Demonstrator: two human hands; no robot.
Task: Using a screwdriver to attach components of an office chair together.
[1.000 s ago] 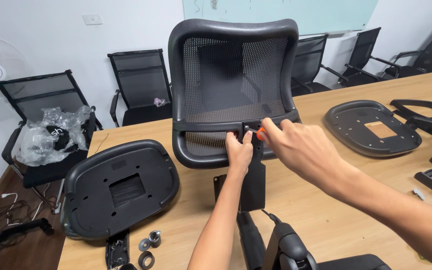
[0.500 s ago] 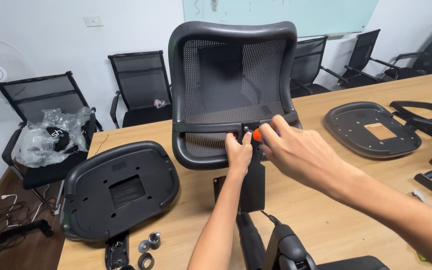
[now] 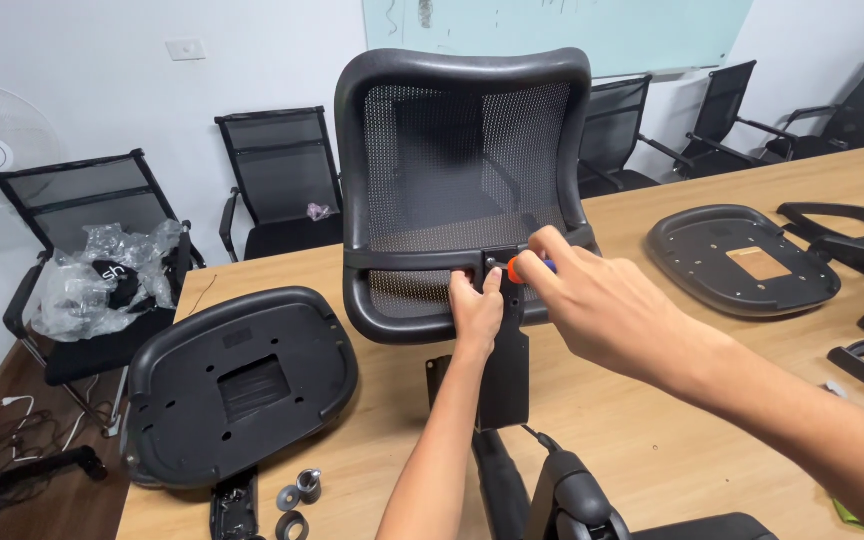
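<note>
- The left hand [image 3: 476, 312] reaches up from the near edge of the worktop [image 3: 652, 430] and is closed on the lower crossbar of the chair back [image 3: 464, 190], fingers curled over the bar just left of the black bracket [image 3: 505, 365] that hangs below it.
- The right hand [image 3: 592, 305] comes in from the right, closed round a screwdriver [image 3: 524, 267] with an orange and blue handle; only a bit of the handle shows between the fingers, and its tip sits at the joint where the bracket meets the chair back.
- The chair back stands upright near the middle of the worktop, its mesh facing the camera.
- It looks light for its size: a stiff plastic frame with a springy mesh panel. The frame should take a firm grip; the mesh would give under pressure, so the crossbar or side rails are the better places to hold.
- Standing tall on a narrow base, it seems likely to tip unless steadied.
- The smooth plastic may slip a little in a bare hand.
- Left of the chair back lies an upturned seat pan [image 3: 237, 385], with washers [image 3: 297, 495] just in front of it.
- Right of the chair back lies a second seat pan [image 3: 742, 258].
- Behind the chair back, office chairs [image 3: 277, 180] line the wall.
</note>
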